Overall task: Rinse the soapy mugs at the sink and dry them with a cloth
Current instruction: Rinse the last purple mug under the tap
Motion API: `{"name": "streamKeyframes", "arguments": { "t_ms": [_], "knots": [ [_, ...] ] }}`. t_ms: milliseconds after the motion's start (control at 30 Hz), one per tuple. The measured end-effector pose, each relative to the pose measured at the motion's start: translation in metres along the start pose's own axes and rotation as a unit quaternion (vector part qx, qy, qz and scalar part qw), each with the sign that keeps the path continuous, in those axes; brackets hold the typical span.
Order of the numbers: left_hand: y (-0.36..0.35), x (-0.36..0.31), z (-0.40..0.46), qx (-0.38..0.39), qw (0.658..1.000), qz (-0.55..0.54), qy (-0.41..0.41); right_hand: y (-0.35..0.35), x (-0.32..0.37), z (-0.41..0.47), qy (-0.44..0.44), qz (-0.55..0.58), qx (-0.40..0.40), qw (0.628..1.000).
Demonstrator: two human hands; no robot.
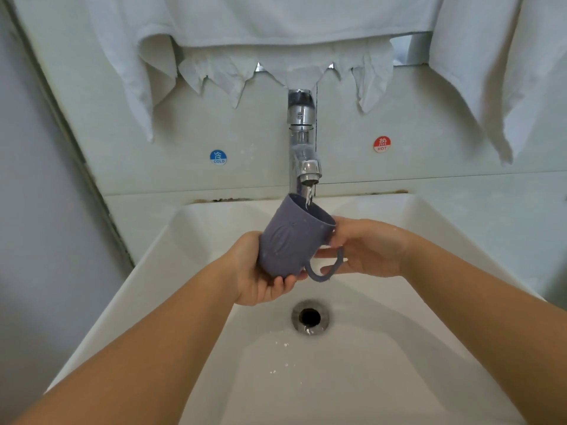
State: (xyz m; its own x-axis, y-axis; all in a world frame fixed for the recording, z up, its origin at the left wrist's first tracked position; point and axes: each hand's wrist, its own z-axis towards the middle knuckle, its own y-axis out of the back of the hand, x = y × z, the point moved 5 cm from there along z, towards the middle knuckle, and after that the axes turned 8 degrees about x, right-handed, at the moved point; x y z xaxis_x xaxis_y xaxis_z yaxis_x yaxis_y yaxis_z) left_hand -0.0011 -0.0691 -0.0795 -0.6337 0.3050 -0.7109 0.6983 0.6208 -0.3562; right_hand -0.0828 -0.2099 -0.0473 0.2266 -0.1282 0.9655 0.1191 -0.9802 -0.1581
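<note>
- While the tap [308, 170] runs, you hold the grey mug [293, 239] tilted under the stream at 12 o'clock of the drain [310, 316], mouth turned away from you.
- Left hand [260, 279] cups the mug's base, fingers curled round it. Wet plastic, maybe soapy: likely to slip and drop into the sink [190, 271].
- Right hand [365, 248] sits at 3 o'clock of the mug, fingers lying straight beside the handle [326, 271], not gripping it. Little backup if the left lets go.
- Stream strikes near the far rim; tilt further and it may splash the wall.
- White cloths [306, 59] hang at 12 o'clock above the tap, near enough to catch spray before drying.
</note>
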Motion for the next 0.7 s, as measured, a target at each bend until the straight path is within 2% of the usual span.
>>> {"name": "streamKeyframes", "arguments": {
  "t_ms": [67,200,267,333,400,500,567,700],
  "knots": [
    [-0.004,0.003,0.002,0.015,1.000,-0.006,0.004,-0.012,0.004,0.001,0.022,0.004,0.055,0.998],
    [-0.009,0.007,0.003,0.017,1.000,-0.001,-0.010,-0.012,0.012,0.008,0.088,-0.060,-0.053,0.993],
    [-0.001,0.006,0.005,-0.024,0.998,0.049,-0.036,-0.011,0.018,0.006,0.106,-0.108,-0.107,0.983],
    [0.011,0.004,0.008,-0.086,0.991,0.081,-0.061,-0.008,0.024,0.000,0.119,-0.204,-0.155,0.959],
    [0.023,0.001,0.007,-0.134,0.985,0.074,-0.079,-0.008,0.025,-0.002,0.098,-0.283,-0.163,0.940],
    [0.033,-0.004,0.004,-0.167,0.978,0.071,-0.099,-0.010,0.021,0.001,0.080,-0.236,-0.134,0.959],
    [0.035,-0.005,0.002,-0.186,0.975,0.075,-0.101,-0.008,0.023,0.001,0.097,-0.244,-0.145,0.954],
    [0.033,-0.007,-0.002,-0.197,0.970,0.093,-0.106,-0.008,0.016,0.003,0.074,-0.234,-0.130,0.961]
  ]
}}
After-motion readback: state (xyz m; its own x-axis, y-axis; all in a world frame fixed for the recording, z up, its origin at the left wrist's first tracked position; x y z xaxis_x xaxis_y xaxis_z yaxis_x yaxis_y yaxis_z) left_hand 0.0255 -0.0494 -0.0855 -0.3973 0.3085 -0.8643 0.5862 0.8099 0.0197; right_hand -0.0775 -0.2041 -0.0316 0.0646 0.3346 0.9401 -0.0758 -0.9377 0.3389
